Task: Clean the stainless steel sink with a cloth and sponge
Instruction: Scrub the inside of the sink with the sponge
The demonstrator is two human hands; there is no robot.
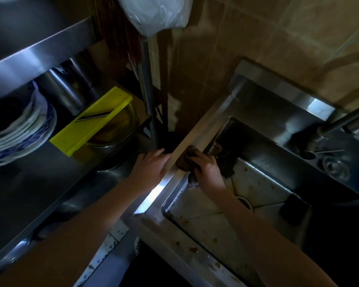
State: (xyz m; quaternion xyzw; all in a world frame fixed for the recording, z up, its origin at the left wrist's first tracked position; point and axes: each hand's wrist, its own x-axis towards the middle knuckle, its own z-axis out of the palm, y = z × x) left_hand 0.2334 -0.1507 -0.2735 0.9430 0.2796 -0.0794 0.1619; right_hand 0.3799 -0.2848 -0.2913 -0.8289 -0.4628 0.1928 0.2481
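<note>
My right hand (208, 169) curled round a dark cloth (186, 160), pressed on the sink (197, 129) rim at the basin's ten o'clock, my left hand (151, 165) resting with fingers relaxed on the rim's outer edge, black sponge (294, 210) lying at the basin's four o'clock

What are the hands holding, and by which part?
The right hand grips a dark cloth, bunched under its fingers, on the sink rim. The left hand holds nothing, resting on that rim.

Sink (151, 224): lower right of frame
Shelves (39, 56): left of sink
Plates (19, 131): on shelf, far left
Slicer (91, 121): on bowl (122, 129), right of plates
Tap (344, 121): behind sink, right edge
</note>
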